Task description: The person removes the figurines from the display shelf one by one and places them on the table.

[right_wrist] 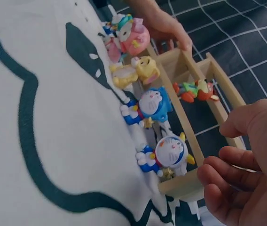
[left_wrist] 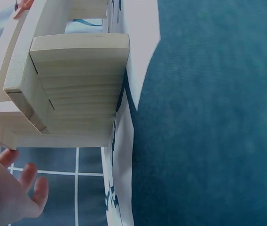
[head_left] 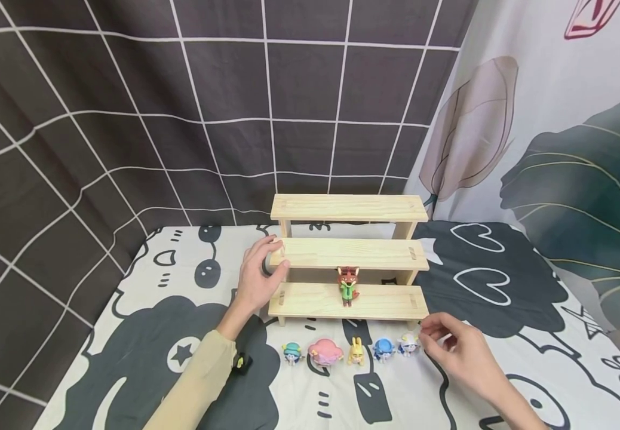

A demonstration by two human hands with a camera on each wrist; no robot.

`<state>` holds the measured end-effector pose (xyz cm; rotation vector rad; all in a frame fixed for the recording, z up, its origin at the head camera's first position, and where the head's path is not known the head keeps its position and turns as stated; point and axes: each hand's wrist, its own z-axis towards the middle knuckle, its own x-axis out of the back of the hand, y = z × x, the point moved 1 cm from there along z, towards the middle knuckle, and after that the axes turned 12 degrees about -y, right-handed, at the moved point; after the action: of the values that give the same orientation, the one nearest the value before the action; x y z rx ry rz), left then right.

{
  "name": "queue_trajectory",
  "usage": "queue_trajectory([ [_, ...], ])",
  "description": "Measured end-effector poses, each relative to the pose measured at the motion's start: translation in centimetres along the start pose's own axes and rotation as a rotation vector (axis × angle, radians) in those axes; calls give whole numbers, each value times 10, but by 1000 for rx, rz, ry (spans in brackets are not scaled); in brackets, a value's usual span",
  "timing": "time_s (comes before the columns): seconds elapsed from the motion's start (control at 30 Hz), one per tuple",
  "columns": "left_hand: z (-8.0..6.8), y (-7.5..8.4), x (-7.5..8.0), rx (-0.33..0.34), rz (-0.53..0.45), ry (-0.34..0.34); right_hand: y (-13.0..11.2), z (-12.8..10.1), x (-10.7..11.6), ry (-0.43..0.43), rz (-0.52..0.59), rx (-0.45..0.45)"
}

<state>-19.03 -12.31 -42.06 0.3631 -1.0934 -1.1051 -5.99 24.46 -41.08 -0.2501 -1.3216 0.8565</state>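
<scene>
A three-tier wooden display stand (head_left: pixel 349 254) rises on the patterned cloth. My left hand (head_left: pixel 258 278) holds the left end of its middle board, thumb at the front edge and fingers over the back corner. On the lowest board stands a fox figurine (head_left: pixel 348 286) in a green shirt. In front is a row of figurines: a teal-hatted one (head_left: pixel 291 352), a pink one (head_left: pixel 325 352), a yellow rabbit (head_left: pixel 356 352), a blue-hatted Doraemon (head_left: pixel 383 350) and a white-hooded Doraemon (right_wrist: pixel 171 151) with yellow horns. Beside this last one, my right hand (head_left: pixel 457 352) has loosely bent fingers with nothing between them.
Black and white cartoon cloth (head_left: pixel 159 322) covers the surface. A dark grid curtain (head_left: pixel 224 107) hangs close behind the stand, and a pale leaf-print curtain (head_left: pixel 557 119) on the right. Near the left sleeve lies a small black and yellow thing (head_left: pixel 242 362).
</scene>
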Motion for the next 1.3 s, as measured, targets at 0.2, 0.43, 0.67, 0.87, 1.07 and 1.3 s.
queue_trajectory([
  [0.2, 0, -1, 0, -14, -1, 3, -10, 14, 0, 8, 61, 51],
  [0.43, 0, -1, 0, -20, 0, 7, -19, 30, -7, -10, 122, 31],
  [0.67, 1, -2, 1, -30, 6, 13, -24, 45, -17, -15, 187, 31],
  [0.87, -1, 0, 1, -10, -8, 4, -26, 55, -25, -47, 221, 34],
  [1.07, -1, 0, 1, -11, -9, 6, -29, 65, -33, -37, 243, 2],
  [1.3, 0, 0, 1, -18, -9, 4, -34, 73, -41, -8, 287, 10],
])
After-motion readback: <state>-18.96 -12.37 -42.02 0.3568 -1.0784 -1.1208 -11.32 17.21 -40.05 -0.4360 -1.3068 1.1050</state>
